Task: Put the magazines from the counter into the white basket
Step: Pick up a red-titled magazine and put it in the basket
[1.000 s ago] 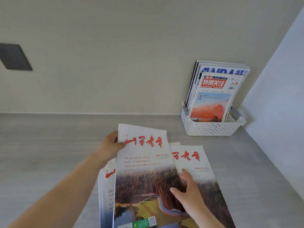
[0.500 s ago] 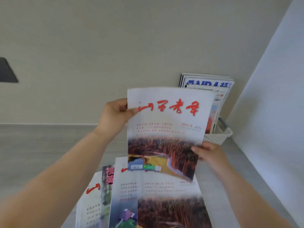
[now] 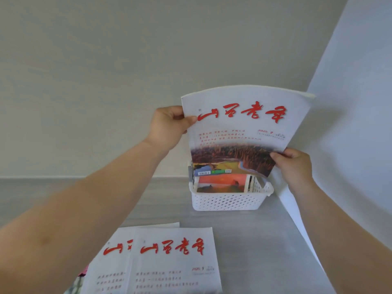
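Observation:
A white magazine with red calligraphy and a landscape photo is held upright in the air, its lower edge just above the white perforated basket. My left hand pinches its upper left edge. My right hand grips its lower right corner. The basket stands in the counter's back right corner and holds several upright magazines, mostly hidden behind the raised one; an orange sunset cover shows. More magazines with the same red title lie overlapped on the grey counter near the front.
A beige wall runs behind the counter. A pale blue-white side wall closes off the right, right next to the basket. A pink-edged cover peeks from under the stack on the counter.
Both hands lifted the top magazine off the stack and carried it up and back to the right, over the basket. It now hides the magazines that stand in the basket.

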{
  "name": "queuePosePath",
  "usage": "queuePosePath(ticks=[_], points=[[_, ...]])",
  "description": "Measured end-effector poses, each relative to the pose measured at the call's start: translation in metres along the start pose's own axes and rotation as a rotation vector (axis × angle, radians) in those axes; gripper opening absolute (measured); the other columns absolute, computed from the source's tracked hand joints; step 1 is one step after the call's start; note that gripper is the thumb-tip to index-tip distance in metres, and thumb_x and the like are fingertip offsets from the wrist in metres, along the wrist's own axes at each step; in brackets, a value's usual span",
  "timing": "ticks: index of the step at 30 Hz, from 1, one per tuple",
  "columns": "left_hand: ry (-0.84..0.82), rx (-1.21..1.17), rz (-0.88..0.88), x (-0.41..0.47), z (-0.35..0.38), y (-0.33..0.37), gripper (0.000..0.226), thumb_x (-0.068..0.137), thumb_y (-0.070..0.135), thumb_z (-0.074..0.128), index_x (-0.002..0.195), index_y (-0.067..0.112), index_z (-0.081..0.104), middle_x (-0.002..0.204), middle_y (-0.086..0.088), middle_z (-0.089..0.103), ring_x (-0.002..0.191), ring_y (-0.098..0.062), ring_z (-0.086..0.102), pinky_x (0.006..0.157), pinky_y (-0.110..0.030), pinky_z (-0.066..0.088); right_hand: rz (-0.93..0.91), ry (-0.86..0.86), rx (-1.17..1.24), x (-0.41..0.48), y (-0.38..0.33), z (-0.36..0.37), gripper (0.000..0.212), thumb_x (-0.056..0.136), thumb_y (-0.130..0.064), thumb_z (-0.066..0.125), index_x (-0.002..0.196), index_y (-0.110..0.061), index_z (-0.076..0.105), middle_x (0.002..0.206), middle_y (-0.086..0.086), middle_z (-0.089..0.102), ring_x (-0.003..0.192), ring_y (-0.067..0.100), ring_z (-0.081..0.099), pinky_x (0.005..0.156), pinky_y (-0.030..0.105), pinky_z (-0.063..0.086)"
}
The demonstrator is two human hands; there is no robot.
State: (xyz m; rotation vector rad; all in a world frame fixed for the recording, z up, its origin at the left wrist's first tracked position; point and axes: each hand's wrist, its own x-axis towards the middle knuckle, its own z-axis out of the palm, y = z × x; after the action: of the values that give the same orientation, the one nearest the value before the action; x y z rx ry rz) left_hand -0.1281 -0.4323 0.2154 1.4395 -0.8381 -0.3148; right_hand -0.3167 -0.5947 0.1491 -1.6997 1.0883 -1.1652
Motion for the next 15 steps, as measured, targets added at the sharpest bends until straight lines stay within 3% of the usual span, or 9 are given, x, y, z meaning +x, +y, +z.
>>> queuePosePath(ticks=[2, 7, 10, 15], points=[[-0.008, 0.012, -0.032, 0.004, 0.010, -0.015, 0.028, 0.081, -0.001, 0.058, 0.108, -0.001, 0.061, 0.094, -0.005, 0.061, 0.065, -0.005, 0.055, 0.053, -0.007, 0.049, 0.044, -0.026, -0.018, 0.008, 0.017, 0.002, 0.018, 0.079, 0.000, 0.059, 0.095, 0.001, 0.067, 0.086, 0.006, 0.061, 0.062, 0.011, 0.052, 0.050, 0.009, 0.044], [-0.021, 0.065, -0.116, 0.012, 0.031, -0.053, 0.026, 0.079, -0.002, 0.059, 0.105, 0.003, 0.063, 0.092, -0.005, 0.062, 0.064, -0.006, 0.056, 0.059, -0.014, 0.053, 0.192, -0.088, -0.030, 0.020, 0.059, 0.011, 0.018, 0.078, 0.000, 0.059, 0.094, 0.002, 0.067, 0.091, 0.012, 0.064, 0.083, 0.023, 0.058, 0.078, 0.036, 0.046], [-0.019, 0.124, -0.171, 0.017, 0.041, -0.071, 0.022, 0.079, 0.002, 0.061, 0.101, 0.005, 0.067, 0.088, -0.001, 0.064, 0.068, -0.010, 0.059, 0.068, -0.022, 0.052, 0.262, -0.135, -0.041, 0.023, 0.078, 0.016, 0.020, 0.080, 0.000, 0.058, 0.098, 0.003, 0.065, 0.092, 0.009, 0.061, 0.085, 0.025, 0.057, 0.079, 0.036, 0.047], [0.038, 0.175, -0.173, 0.032, 0.054, -0.088, 0.016, 0.079, 0.008, 0.063, 0.094, 0.013, 0.069, 0.080, 0.006, 0.063, 0.067, 0.000, 0.058, 0.058, -0.013, 0.048, 0.307, -0.108, -0.016, 0.034, 0.093, 0.024, 0.021, 0.081, 0.001, 0.056, 0.100, 0.004, 0.064, 0.092, 0.007, 0.059, 0.085, 0.023, 0.055, 0.076, 0.033, 0.048]])
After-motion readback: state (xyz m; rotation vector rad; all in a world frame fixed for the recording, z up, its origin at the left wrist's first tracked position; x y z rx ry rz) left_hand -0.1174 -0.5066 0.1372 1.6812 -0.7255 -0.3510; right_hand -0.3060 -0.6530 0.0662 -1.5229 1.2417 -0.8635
